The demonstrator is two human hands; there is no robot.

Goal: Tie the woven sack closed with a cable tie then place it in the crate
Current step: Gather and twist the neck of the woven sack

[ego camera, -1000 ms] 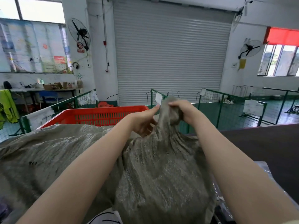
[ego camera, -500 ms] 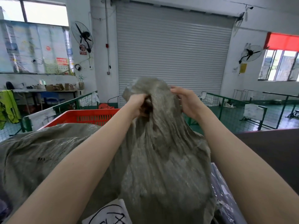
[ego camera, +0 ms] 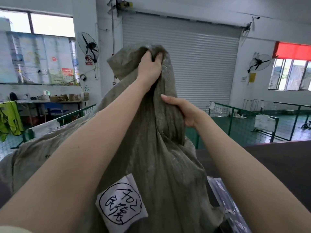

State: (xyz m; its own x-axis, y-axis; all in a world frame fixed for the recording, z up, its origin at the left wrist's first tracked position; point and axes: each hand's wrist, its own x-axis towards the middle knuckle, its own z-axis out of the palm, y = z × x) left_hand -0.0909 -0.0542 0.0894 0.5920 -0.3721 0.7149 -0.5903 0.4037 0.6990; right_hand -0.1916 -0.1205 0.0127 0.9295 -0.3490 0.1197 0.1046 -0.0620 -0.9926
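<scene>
The grey-green woven sack (ego camera: 161, 165) stands tall in front of me, its mouth bunched and pulled up high. My left hand (ego camera: 149, 66) grips the gathered top of the sack. My right hand (ego camera: 183, 110) holds the sack's neck lower down on the right side. A white label (ego camera: 121, 204) with handwritten marks is stuck on the sack's front. No cable tie shows. The red crate is hidden behind the sack.
More grey woven sack material (ego camera: 42, 157) lies to the left. A dark table (ego camera: 277, 165) is at the right, with clear plastic bags (ego camera: 225, 199) beside the sack. Green mesh fencing (ego camera: 244, 121) stands behind, in front of a roller door (ego camera: 202, 64).
Both hands have lifted the sack's mouth much higher. My left hand went up to the top while my right hand slid down to the neck. The red crate is now out of sight.
</scene>
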